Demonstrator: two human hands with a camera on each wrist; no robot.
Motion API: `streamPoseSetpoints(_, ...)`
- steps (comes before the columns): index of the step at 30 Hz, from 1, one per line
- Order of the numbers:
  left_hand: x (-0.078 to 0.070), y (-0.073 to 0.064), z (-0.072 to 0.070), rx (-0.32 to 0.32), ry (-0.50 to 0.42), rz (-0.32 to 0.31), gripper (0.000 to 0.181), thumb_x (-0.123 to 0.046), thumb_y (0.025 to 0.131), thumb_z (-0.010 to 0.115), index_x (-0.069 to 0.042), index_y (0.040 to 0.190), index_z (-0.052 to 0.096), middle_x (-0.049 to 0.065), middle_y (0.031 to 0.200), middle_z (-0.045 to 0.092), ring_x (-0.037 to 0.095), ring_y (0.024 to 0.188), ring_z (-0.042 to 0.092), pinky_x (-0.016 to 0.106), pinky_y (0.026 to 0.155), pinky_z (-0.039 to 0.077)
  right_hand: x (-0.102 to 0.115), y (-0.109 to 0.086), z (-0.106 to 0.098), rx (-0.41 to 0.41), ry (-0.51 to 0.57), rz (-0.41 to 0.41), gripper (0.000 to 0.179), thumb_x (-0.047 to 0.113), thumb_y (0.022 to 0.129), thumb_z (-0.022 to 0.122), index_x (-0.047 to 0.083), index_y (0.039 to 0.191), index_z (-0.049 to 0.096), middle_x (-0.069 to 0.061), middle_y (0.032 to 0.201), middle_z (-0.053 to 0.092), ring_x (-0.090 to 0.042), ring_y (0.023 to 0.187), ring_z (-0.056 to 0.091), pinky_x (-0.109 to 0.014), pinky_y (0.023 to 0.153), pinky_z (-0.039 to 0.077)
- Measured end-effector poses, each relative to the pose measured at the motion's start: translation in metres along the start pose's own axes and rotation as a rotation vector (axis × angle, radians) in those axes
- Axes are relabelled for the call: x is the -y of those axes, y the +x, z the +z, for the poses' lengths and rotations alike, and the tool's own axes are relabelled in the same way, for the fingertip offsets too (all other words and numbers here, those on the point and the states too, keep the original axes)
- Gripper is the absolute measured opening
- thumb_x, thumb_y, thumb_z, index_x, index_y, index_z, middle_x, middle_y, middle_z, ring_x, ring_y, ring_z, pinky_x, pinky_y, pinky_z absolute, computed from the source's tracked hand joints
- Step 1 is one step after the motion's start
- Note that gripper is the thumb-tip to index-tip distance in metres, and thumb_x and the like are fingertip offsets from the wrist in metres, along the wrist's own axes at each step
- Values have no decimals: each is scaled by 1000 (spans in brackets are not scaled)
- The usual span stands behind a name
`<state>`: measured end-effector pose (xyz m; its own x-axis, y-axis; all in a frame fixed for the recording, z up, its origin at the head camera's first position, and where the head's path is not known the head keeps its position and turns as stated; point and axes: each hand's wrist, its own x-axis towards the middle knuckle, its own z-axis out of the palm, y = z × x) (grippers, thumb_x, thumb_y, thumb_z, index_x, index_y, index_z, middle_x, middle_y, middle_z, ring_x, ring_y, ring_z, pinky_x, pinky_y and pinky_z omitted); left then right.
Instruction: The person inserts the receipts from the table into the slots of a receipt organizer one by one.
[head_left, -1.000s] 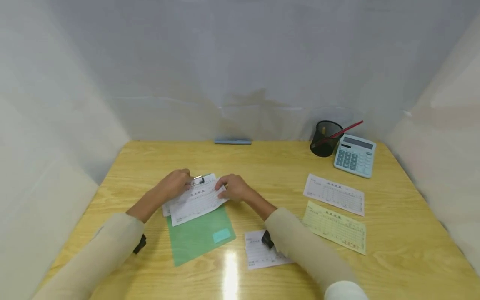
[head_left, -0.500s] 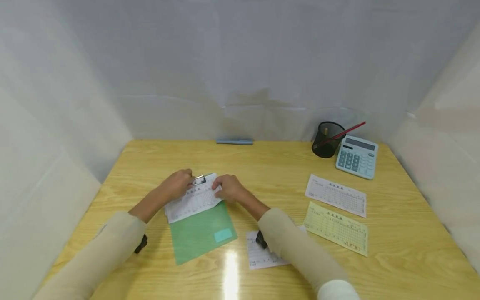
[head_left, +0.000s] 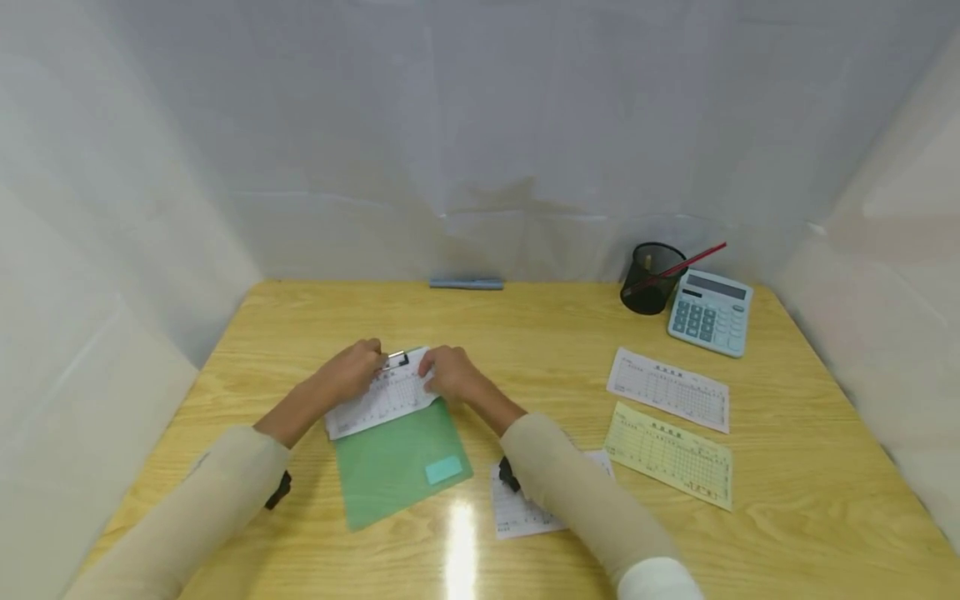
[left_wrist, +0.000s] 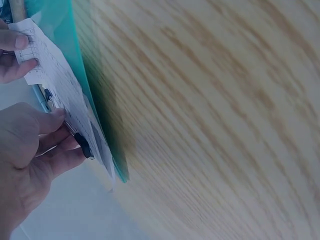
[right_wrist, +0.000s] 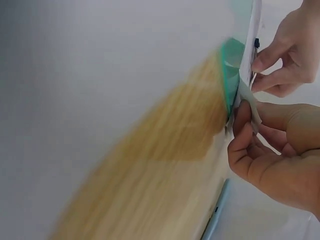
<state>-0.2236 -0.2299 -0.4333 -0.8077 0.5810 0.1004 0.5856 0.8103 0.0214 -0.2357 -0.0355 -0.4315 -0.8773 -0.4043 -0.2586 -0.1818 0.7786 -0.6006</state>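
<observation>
A green clipboard (head_left: 397,471) with a light blue label lies tilted on the table. White printed forms (head_left: 386,406) cover its upper part. My left hand (head_left: 354,371) pinches the metal clip (head_left: 398,359) at its top edge; in the left wrist view, thumb and fingers close around the clip (left_wrist: 81,144). My right hand (head_left: 453,373) pinches the right edge of the top form. In the right wrist view, that edge of the form (right_wrist: 248,102) bends up between thumb and fingers. How far the paper sits under the clip is hidden by my left hand.
Another white form (head_left: 517,512) lies partly beneath my right forearm. A white form (head_left: 669,389) and a yellow form (head_left: 669,454) lie to the right. Behind them stand a black mesh pen cup (head_left: 645,287) and a calculator (head_left: 708,312). A blue pen (head_left: 466,284) lies along the back edge.
The top form has moved up toward the clip and now lines up with the paper beneath it, showing more green board. My right hand has shifted slightly left with it; my left hand stays at the clip.
</observation>
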Motion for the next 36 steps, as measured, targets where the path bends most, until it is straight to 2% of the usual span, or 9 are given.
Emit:
streamPoseSetpoints(4, -1, 0, 0, 9, 2, -7, 14, 3, 85, 62, 7, 97, 69, 17, 87, 60, 27, 77, 60, 31, 68, 58, 3, 1, -1, -3, -17, -4, 19, 5, 81, 70, 11, 99, 68, -5, 114, 66, -21, 113, 55, -31, 100, 48)
streamPoseSetpoints(8, -1, 0, -2, 30, -10, -29, 16, 3, 85, 62, 7, 99, 69, 17, 88, 60, 27, 78, 59, 31, 68, 58, 4, 5, 1, -7, 6, 12, 20, 3, 82, 69, 9, 102, 68, -7, 118, 64, -23, 118, 53, -32, 102, 47)
streamPoseSetpoints(12, -2, 1, -1, 49, -16, -44, 16, 4, 86, 61, 7, 98, 69, 16, 89, 60, 26, 79, 59, 31, 69, 57, 7, 6, 2, -24, 9, 27, 21, 3, 82, 69, 9, 102, 68, -7, 120, 63, -23, 117, 53, -31, 99, 49)
streamPoseSetpoints(20, -2, 0, 0, 35, -13, -28, 12, 6, 83, 63, 6, 93, 70, 16, 86, 59, 26, 76, 58, 31, 66, 56, 11, 7, 4, -52, -33, 10, 19, 3, 82, 69, 9, 100, 68, -6, 116, 65, -20, 107, 56, -27, 86, 53)
streamPoseSetpoints(29, -1, 2, 1, 26, -12, -31, 12, 3, 83, 64, 5, 93, 70, 15, 85, 59, 26, 75, 59, 31, 66, 57, 11, 8, 4, -57, -58, 3, 20, 4, 84, 68, 10, 103, 67, -5, 119, 65, -19, 109, 56, -28, 90, 52)
streamPoseSetpoints(36, -1, 1, -1, 22, -8, -41, 14, 1, 81, 68, 5, 94, 70, 16, 86, 60, 26, 76, 59, 31, 68, 58, 4, 6, 1, -69, -104, -7, 26, 4, 86, 63, 9, 112, 63, -7, 119, 63, -18, 99, 57, -24, 78, 53)
